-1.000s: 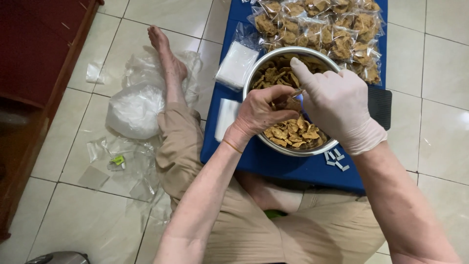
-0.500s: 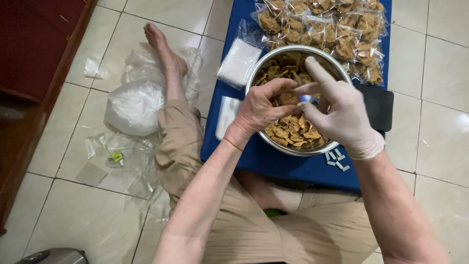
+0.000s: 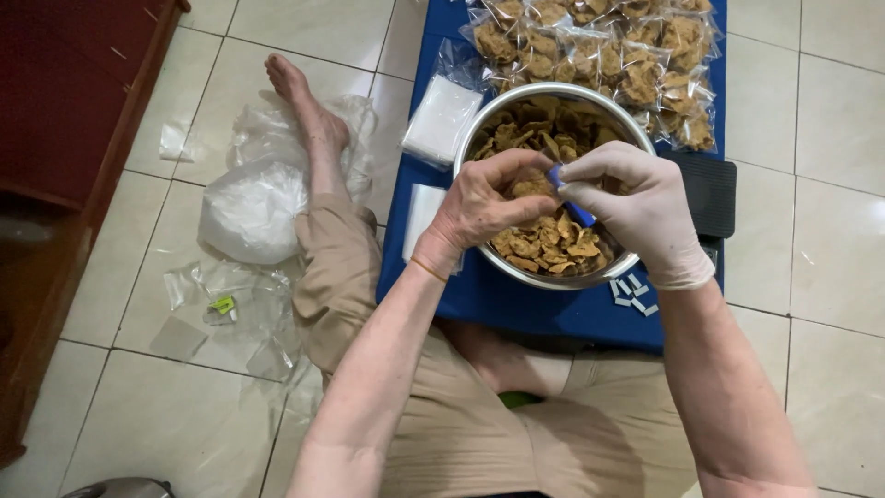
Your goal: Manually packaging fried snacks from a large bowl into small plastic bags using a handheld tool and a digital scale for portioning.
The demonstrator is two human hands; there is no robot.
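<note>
Both hands' grips, left hand (image 3: 489, 207) and right hand (image 3: 641, 212) (gloved), pinch a blue scoop (image 3: 572, 198) above the bowl (image 3: 636, 138).

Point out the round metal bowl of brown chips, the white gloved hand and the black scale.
Round metal bowl (image 3: 516, 265), head view, on its near rim.
White gloved right hand (image 3: 645, 214), head view, on its back.
Black scale (image 3: 708, 192), head view, on its ribbed top.

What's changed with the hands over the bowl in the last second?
The bare left hand and gloved right hand have drawn closer, fingertips now nearly meeting above the snacks. The small blue piece remains pinched in the right hand's fingers. The metal bowl, the filled bags behind it and the plastic bags on the floor lie as before.
</note>
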